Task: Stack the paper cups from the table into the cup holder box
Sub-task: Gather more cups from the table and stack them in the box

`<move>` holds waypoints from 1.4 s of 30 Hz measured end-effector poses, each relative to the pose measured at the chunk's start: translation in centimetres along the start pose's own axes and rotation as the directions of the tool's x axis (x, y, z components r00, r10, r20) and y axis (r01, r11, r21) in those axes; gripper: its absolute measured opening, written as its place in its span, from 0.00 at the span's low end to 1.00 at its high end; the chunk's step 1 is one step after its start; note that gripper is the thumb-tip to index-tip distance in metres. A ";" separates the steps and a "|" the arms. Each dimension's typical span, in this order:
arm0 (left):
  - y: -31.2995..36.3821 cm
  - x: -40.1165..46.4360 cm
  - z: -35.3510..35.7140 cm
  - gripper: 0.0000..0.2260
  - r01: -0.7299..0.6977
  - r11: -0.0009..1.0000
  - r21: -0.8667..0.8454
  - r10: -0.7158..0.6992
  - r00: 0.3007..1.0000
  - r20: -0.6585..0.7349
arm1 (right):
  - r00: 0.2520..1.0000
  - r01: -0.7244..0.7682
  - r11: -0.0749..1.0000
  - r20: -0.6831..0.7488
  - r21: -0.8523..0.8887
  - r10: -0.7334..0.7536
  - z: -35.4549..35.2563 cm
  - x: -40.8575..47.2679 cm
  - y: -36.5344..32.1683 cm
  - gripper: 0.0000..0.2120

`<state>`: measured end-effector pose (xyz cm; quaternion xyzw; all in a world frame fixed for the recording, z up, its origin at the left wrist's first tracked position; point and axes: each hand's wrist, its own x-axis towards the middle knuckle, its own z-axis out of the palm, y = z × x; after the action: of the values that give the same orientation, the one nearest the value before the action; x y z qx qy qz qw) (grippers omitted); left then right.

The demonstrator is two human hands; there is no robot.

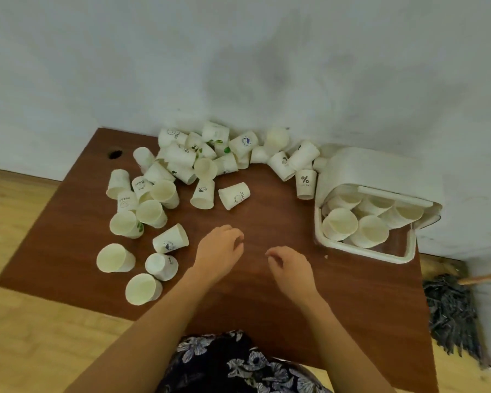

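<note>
Head view: both hands, left [220,248] and right [291,268], loosely curled, holding nothing, over brown wooden desk [267,222] between scattered white paper cups [179,165] and white plastic cup holder box [377,177].

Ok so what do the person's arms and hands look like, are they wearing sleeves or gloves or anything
Both forearms are bare as far as the picture shows, with no sleeves in view. The left hand and right hand wear no gloves, and no rings, watch or bracelets can be made out. The only clothing visible is a dark garment with a pale floral print at the bottom edge.
</note>
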<state>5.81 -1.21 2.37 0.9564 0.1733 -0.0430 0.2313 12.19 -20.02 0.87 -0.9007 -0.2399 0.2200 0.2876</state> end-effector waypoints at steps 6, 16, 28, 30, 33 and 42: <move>-11.1 -3.2 -3.0 0.06 0.083 0.997 -0.011 -0.083 0.996 -0.013 | 0.999 -0.011 1.000 0.047 0.022 0.009 8.4 0.1 -8.4 0.10; -24.7 -7.1 -7.1 0.07 0.265 0.960 0.095 -0.264 0.964 -0.019 | 0.973 0.080 0.994 0.224 -0.073 -0.062 19.4 -0.1 -18.1 0.14; -29.4 -9.2 -4.8 0.07 0.216 0.975 0.048 -0.221 0.959 0.176 | 0.937 0.027 0.972 0.346 -0.233 0.057 22.3 0.0 -18.9 0.13; -28.9 -9.0 -5.1 0.06 0.174 0.983 0.049 -0.179 0.974 0.140 | 0.944 -0.012 0.983 0.321 -0.184 0.071 21.6 -0.1 -18.8 0.10; -27.4 -8.3 -6.2 0.06 0.105 0.994 0.014 -0.106 0.991 0.082 | 0.956 -0.086 0.993 0.272 -0.085 0.107 19.5 -0.6 -18.4 0.09; -17.5 -3.9 -8.2 0.05 -0.217 0.964 -0.157 0.209 0.976 -0.064 | 0.961 -0.223 0.973 -0.157 0.053 0.229 11.1 -2.4 -14.5 0.07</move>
<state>-3.97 15.90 2.79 0.9481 0.0779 0.0186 0.3077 -0.05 -6.33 2.38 -0.9320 -0.1074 0.1817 0.2948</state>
